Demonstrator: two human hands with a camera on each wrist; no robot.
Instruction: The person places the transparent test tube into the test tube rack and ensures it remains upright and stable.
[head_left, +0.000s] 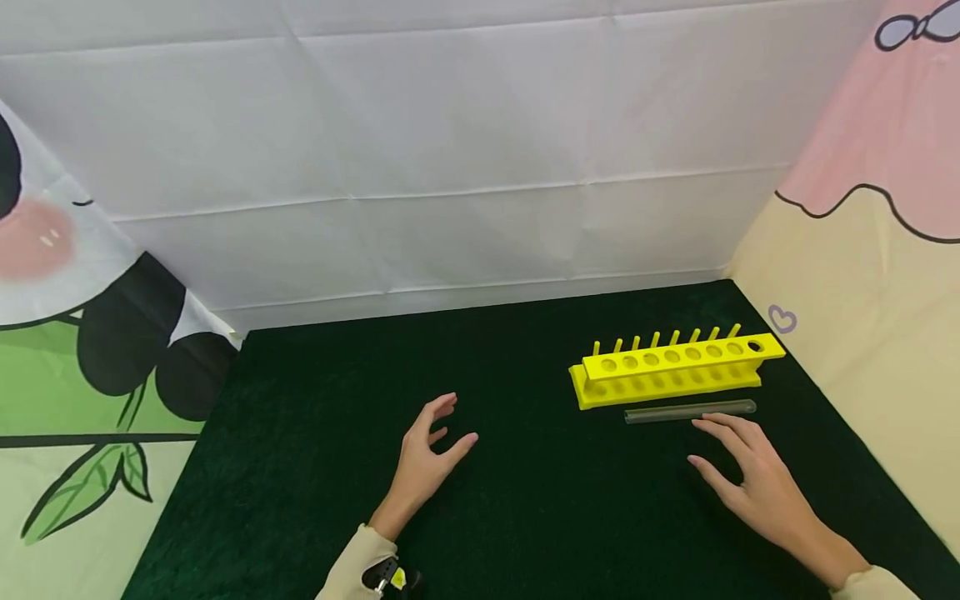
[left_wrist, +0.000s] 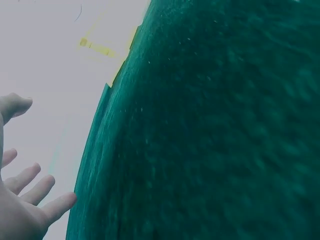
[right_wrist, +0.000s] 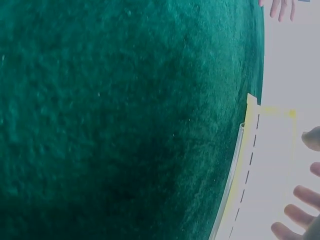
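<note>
A clear test tube lies on the dark green cloth, just in front of a yellow test tube rack. The rack has a row of round holes and upright pegs along its back. My right hand hovers at the tube's near side, fingers loosely bent and holding nothing. In the right wrist view, its fingers appear apart from the tube. Over the cloth to the left of the rack, my left hand is held with thumb and fingers spread; nothing is in it.
Dark green cloth covers the table. A plain white sheet hangs behind it. Printed cloths stand at the left and right sides. A dark strap sits on the left wrist.
</note>
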